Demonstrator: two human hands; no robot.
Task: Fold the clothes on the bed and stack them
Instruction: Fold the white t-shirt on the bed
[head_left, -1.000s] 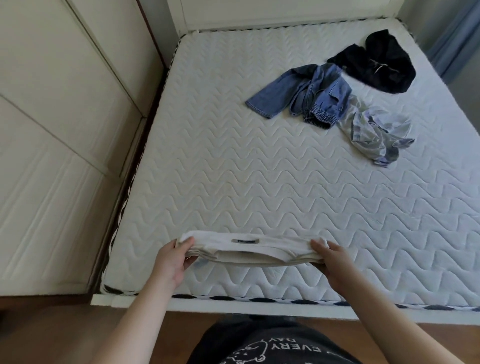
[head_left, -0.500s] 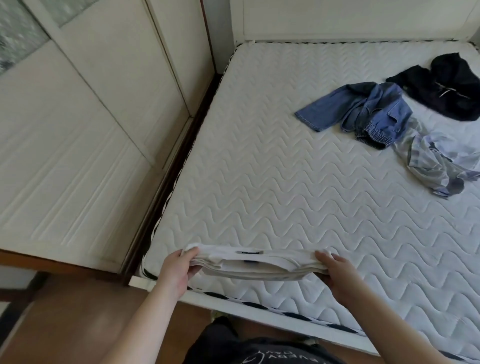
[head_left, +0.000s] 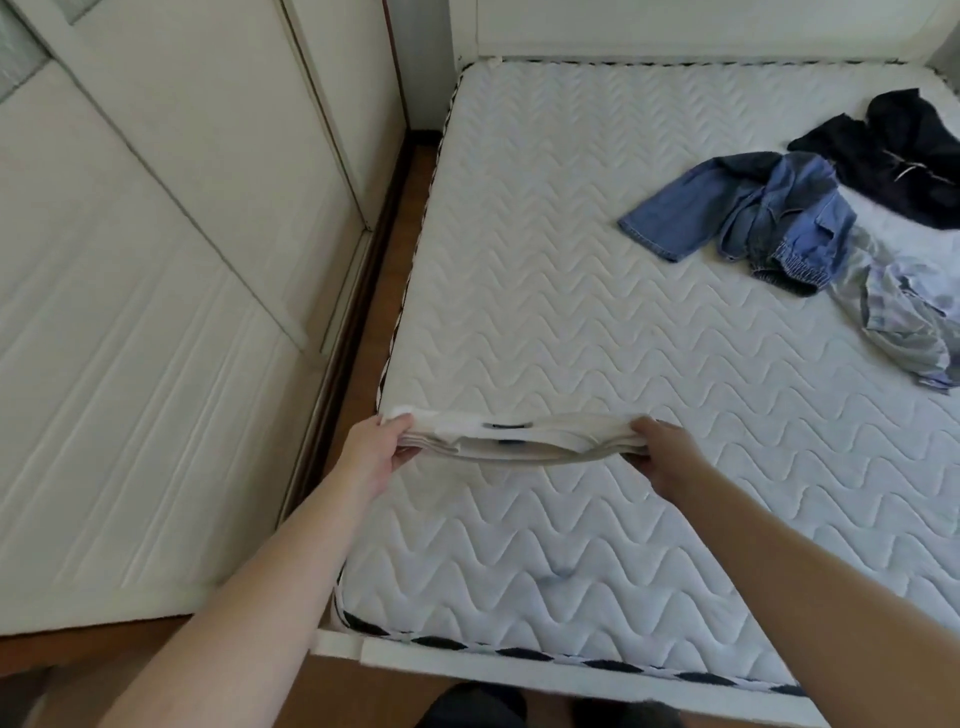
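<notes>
Left hand (head_left: 375, 451) — fingers curled round the left end of the folded white garment (head_left: 519, 436), thumb on top, the other fingers underneath. Right hand (head_left: 662, 451) — pinches the right end the same way, thumb above and fingers tucked below.

Folded white garment — a flat, several-layered bundle stretched level between the two hands, its middle sagging slightly, over the mattress (head_left: 597, 322) at about 7 o'clock of the bed, near the left edge. Whether it touches the surface cannot be told.

Unfolded items, all toward 2 o'clock and well apart from the hands: denim garment (head_left: 748, 218); black garment (head_left: 893, 156) beyond it, touching its far side; pale striped shirt (head_left: 904, 317) just beside the denim, crumpled.

Wardrobe doors (head_left: 156, 260) — along the bed's left side.

Change from the earlier frames — the bundle, formerly over the foot edge of the bed, now lies further onto the mattress; both grips are unchanged, the arms reaching further out.
</notes>
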